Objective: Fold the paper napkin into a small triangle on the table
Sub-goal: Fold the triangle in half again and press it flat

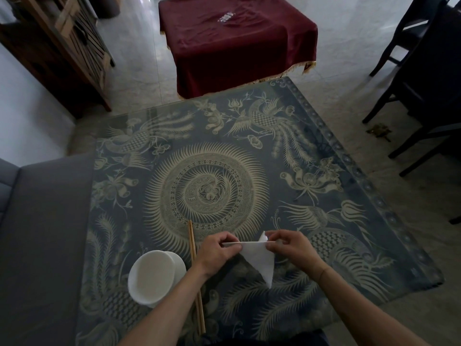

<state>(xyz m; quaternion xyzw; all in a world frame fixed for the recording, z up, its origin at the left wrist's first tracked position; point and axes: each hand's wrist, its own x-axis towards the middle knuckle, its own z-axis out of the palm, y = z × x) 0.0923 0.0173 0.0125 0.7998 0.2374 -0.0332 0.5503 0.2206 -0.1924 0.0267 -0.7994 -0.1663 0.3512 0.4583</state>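
Pinching the white paper napkin [259,258] at each end of its top fold, the left hand [219,249] and right hand [290,247] hold it above the table [324,151], near its near edge. Fingers on both sides are closed tightly on the paper, and a triangular flap hangs down between them. Beside the left wrist lie chopsticks [195,273] and a white bowl [153,277].

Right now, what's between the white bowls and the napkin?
In the head view, the chopsticks and the left hand lie between the bowls and napkin.
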